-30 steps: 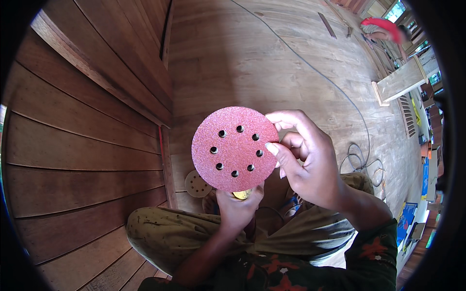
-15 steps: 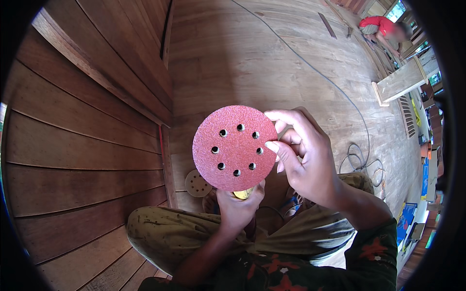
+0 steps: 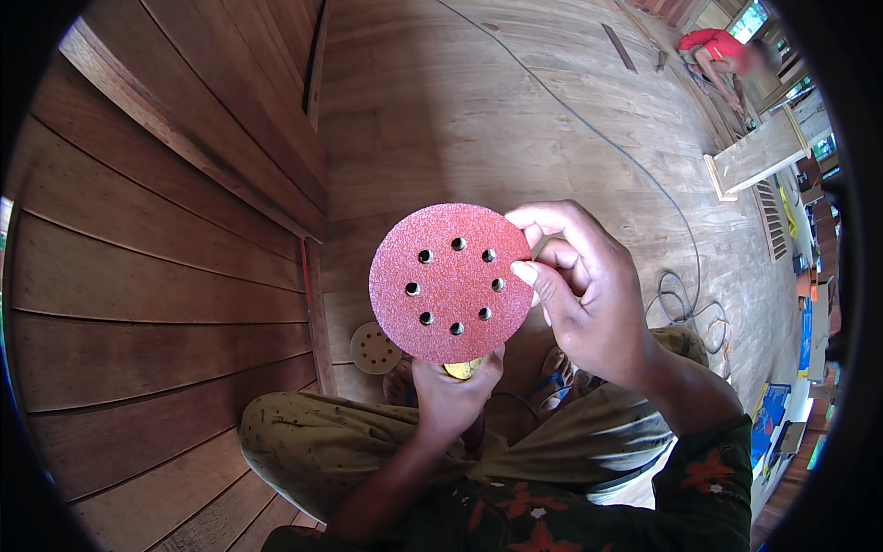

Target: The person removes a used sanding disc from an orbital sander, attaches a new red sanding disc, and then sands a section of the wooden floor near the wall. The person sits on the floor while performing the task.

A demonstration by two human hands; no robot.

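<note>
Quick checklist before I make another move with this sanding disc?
1. Red disc pinched at its edge by the right hand: ok, thumb and finger on its right side.
2. Disc's eight holes unobstructed on this face: ok.
3. Left hand on the yellow object: ok, hand around the part showing.
4. Disc seated against the yellow object: cannot tell, contact hidden.
5. Pale disc away from both hands: ok, on the floor.
6. Co-worker in red well away: ok, far upper right.

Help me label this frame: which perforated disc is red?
The red disc in the middle, right hand at its edge; the other, a pale beige disc, lies near the wall.
</note>
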